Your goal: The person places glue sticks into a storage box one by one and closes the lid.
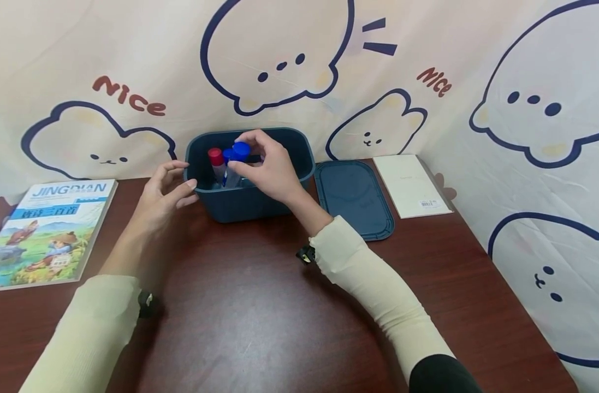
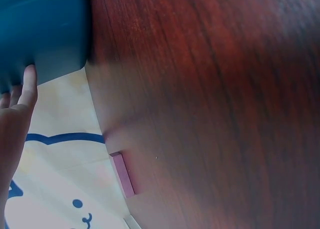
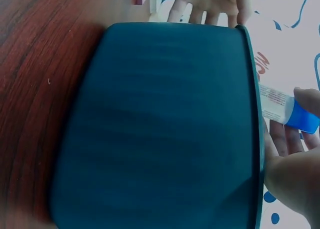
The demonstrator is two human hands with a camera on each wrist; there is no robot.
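In the head view, an open dark blue-green bin (image 1: 240, 204) stands at the back of the table. My right hand (image 1: 274, 169) reaches over its near rim and pinches a blue-capped bottle (image 1: 241, 150) by the cap; the right wrist view shows this bottle's pale, printed body (image 3: 274, 101) above the rim. Beside it, inside the bin, are another blue cap (image 1: 227, 154) and a red-capped bottle (image 1: 216, 158). My left hand (image 1: 164, 188) touches the bin's left end, fingertips at the rim and fingers extended along the outer wall. The bottles' lower parts are hidden.
Right of the bin lies its flat lid (image 1: 355, 199), then a cream-covered book (image 1: 409, 185). An illustrated book (image 1: 53, 229) lies at the left. In the left wrist view, a small pink block (image 2: 123, 175) sits near the patterned cloth (image 2: 60, 189) behind the table.
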